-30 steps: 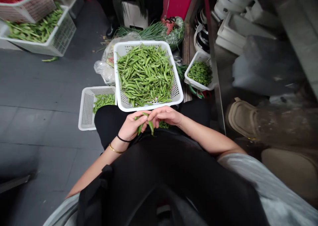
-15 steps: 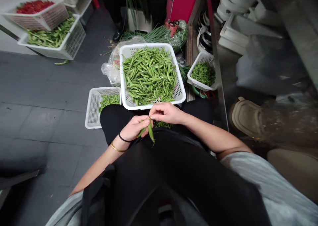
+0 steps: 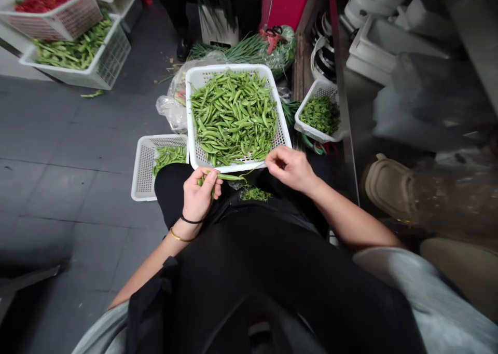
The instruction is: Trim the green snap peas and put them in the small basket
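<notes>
Hands had just pulled apart; left hand [image 3: 200,193] had a snug grip on green pods [image 3: 231,177]; right hand [image 3: 291,170] pinched a thin strand [image 3: 254,168], so stringing was underway

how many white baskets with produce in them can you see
5: large basket in the middle, small basket left of it, basket of greens to the right, and upper left, a red-filled basket over a green-filled basket. Others may be hidden.
</notes>
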### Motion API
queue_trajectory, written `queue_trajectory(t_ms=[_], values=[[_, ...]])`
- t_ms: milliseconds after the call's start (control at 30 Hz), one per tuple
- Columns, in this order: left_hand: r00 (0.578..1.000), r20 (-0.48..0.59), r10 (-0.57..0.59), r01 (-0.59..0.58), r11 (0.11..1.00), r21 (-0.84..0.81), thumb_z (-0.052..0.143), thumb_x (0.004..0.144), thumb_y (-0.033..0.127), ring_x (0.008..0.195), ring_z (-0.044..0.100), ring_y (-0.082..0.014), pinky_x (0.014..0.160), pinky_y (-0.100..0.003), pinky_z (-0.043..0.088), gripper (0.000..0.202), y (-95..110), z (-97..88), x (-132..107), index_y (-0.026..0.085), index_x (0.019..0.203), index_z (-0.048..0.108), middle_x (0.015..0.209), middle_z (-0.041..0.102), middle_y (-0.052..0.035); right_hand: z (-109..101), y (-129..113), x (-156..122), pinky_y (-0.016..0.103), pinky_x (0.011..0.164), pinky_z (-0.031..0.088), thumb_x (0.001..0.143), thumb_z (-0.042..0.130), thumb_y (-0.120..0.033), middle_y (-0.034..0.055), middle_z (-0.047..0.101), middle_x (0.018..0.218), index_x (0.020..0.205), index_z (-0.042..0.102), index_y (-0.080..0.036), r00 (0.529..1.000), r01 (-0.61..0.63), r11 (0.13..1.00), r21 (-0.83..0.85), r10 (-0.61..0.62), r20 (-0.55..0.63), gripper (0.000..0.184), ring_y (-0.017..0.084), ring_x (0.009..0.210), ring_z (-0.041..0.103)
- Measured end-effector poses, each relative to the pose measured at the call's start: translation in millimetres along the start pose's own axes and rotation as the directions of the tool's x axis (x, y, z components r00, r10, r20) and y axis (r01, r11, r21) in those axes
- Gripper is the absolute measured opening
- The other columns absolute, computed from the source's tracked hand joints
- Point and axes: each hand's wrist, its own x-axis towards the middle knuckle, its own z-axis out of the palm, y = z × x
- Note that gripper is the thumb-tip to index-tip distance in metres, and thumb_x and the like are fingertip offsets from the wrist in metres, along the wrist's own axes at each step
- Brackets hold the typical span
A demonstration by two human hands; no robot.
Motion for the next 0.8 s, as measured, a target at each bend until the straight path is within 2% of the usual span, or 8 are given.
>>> queue_trajectory(t_ms=[100,200,300,433,500,600,633,800], values=[[0.996,0.047,0.077,-0.082,0.988,0.129,0.066,0.080,0.033,0.044,0.051,-0.0071,0.040,-0.018,0.040,0.019,1.7,3.2,-5.6,0.015,0.086,0.063,0.065,0.062,-0.0002,5.1,-3.3,-4.3,0.025,0.065,0.043,0.088,0.049,-0.028,0.0057,0.058,0.082,0.087,0.057,-0.016,0.997,0.027,0.999,-0.024,-0.025,0.078,0.014,0.014,0.070,0.054],[0.989,0.075,0.125,-0.139,0.961,0.237,0.066,0.080,0.030,0.045,0.052,-0.0074,0.044,-0.018,0.041,0.017,5.0,5.6,-11.0,0.016,0.088,0.065,0.063,0.061,0.0001,19.8,-15.0,-2.7,0.026,0.069,0.043,0.088,0.053,-0.039,0.0093,0.060,0.099,0.109,0.055,-0.015,0.975,0.115,0.992,-0.043,-0.104,0.195,0.032,0.016,0.078,0.056],[0.982,0.108,0.158,-0.184,0.930,0.319,0.066,0.080,0.029,0.046,0.052,-0.0078,0.047,-0.019,0.041,0.015,8.2,0.7,-13.5,0.017,0.088,0.066,0.062,0.061,0.0004,33.1,-21.0,0.0,0.027,0.066,0.038,0.095,0.041,-0.037,0.0090,0.063,0.087,0.094,0.060,-0.014,0.922,0.243,0.959,-0.147,-0.182,0.341,0.030,0.016,0.074,0.055],[0.969,0.247,0.027,-0.129,0.905,0.406,0.065,0.080,0.031,0.043,0.050,-0.0083,0.044,-0.019,0.038,0.016,11.6,-9.9,-11.5,0.016,0.078,0.065,0.058,0.059,0.0002,37.3,-15.4,-3.2,0.026,0.064,0.033,0.098,0.033,-0.033,0.0068,0.061,0.074,0.080,0.059,-0.014,0.913,0.295,0.947,-0.128,-0.240,0.329,0.037,0.015,0.067,0.051],[0.899,0.430,-0.086,-0.138,0.876,0.462,0.067,0.078,0.031,0.044,0.050,-0.0091,0.044,-0.019,0.038,0.017,12.6,-9.2,-9.6,0.016,0.071,0.065,0.056,0.059,-0.0004,35.7,-14.1,-6.4,0.026,0.064,0.033,0.098,0.032,-0.032,0.0059,0.060,0.072,0.077,0.058,-0.014,0.905,0.315,0.946,-0.082,-0.273,0.327,0.038,0.014,0.067,0.051],[0.713,0.683,-0.155,-0.251,0.854,0.456,0.071,0.073,0.029,0.050,0.051,-0.0108,0.049,-0.020,0.040,0.017,11.4,2.6,-8.2,0.016,0.062,0.067,0.057,0.060,-0.0016,36.0,-19.6,-8.4,0.025,0.060,0.030,0.097,0.034,-0.030,0.0044,0.059,0.071,0.076,0.057,-0.015,0.861,0.353,0.934,-0.048,-0.305,0.408,0.035,0.013,0.064,0.049],[0.699,0.700,-0.145,-0.264,0.858,0.441,0.071,0.072,0.028,0.051,0.051,-0.0108,0.050,-0.020,0.040,0.016,10.4,7.6,-8.2,0.016,0.062,0.067,0.056,0.060,-0.0015,37.3,-22.4,-7.6,0.025,0.059,0.029,0.097,0.036,-0.030,0.0043,0.059,0.071,0.077,0.058,-0.015,0.847,0.364,0.930,-0.049,-0.309,0.432,0.033,0.013,0.063,0.049],[0.905,0.419,-0.074,-0.095,0.924,0.369,0.073,0.071,0.028,0.043,0.046,-0.0078,0.043,-0.018,0.035,0.015,5.8,13.8,-6.0,0.015,0.067,0.067,0.052,0.057,0.0008,40.9,-24.5,-0.5,0.026,0.063,0.033,0.097,0.034,-0.030,0.0072,0.062,0.076,0.083,0.059,-0.014,0.890,0.319,0.946,-0.050,-0.282,0.358,0.033,0.015,0.067,0.052]])
